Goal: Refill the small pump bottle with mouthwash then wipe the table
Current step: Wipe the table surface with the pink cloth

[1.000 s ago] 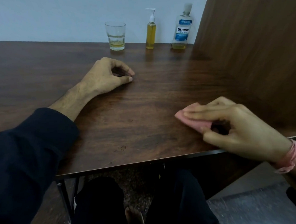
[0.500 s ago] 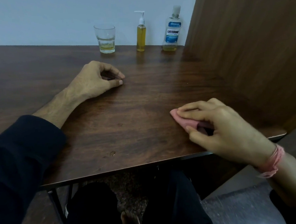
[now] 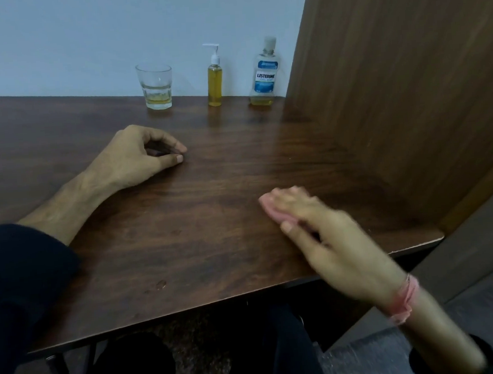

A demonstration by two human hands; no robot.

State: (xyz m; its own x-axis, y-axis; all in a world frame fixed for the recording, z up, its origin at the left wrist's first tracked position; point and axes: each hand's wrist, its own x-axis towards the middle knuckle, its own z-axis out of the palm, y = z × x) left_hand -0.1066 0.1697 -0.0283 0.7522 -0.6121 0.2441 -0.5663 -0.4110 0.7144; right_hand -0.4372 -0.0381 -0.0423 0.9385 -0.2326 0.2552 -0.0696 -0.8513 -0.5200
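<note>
Now the right hand [image 3: 333, 239] presses the pink cloth [image 3: 273, 211] with flat fingers, the left hand [image 3: 132, 158] loosely curled and empty; wiping toward the pump bottle [image 3: 214, 82] may topple it.

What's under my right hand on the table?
A pink cloth shows beneath the right hand, lying on the table. The fingers cover most of it, so its full shape is hidden.

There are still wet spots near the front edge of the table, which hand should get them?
Likely the right hand: it already presses the pink cloth on the table. The left hand holds nothing. The spots lie between them.
</note>
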